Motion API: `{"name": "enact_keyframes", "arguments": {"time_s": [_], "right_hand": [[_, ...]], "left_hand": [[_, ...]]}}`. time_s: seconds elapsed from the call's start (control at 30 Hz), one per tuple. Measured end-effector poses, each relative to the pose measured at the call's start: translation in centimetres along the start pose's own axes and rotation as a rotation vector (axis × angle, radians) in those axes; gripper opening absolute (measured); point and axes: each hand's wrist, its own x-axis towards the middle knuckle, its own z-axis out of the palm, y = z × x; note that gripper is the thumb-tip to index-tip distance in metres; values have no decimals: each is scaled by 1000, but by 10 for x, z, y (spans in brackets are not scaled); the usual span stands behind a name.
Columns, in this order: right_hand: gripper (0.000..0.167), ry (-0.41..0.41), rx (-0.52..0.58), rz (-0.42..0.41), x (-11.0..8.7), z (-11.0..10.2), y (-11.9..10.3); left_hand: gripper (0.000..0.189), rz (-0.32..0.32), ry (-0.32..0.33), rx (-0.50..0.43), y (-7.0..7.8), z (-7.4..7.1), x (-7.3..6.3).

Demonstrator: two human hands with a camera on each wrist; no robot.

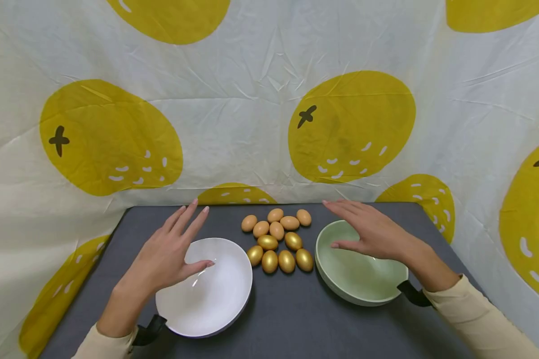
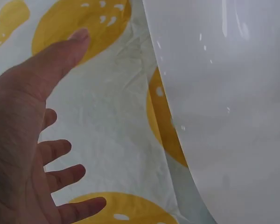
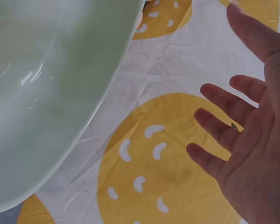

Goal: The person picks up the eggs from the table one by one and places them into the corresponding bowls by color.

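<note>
The light here is soft and even, seemingly from overhead, bright enough on the cloth [image 1: 233,124] to pick out its creases; the table [image 1: 278,319] stays dark and matt; small glints sit on the gold eggs [image 1: 269,262], and short white streaks of glare mark the white bowl [image 1: 224,294]; soft-edged shadows lie beside it and below the green bowl [image 1: 359,279]; the head view is fairly crisp, with some wide-angle stretch toward its edges; both wrist views look dimmer and softer, the left hand [image 2: 23,135] and right hand [image 3: 263,154] shaded.
</note>
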Motion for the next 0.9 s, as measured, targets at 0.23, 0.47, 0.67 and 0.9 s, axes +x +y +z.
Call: {"name": "enact_keyframes", "arguments": {"time_s": [0.23, 0.47, 0.67, 0.9], "right_hand": [[79, -42, 49, 5, 5, -5, 3], [76, -90, 59, 18, 11, -8, 3], [71, -123, 73, 16, 18, -10, 1], [60, -172, 92, 1, 27, -12, -2]], "left_hand": [[101, -76, 8, -36, -5, 1, -7], [82, -157, 22, -126, -14, 5, -15], [67, -232, 4, -213, -22, 11, -22], [56, -348, -49, -346, -30, 15, -28]]}}
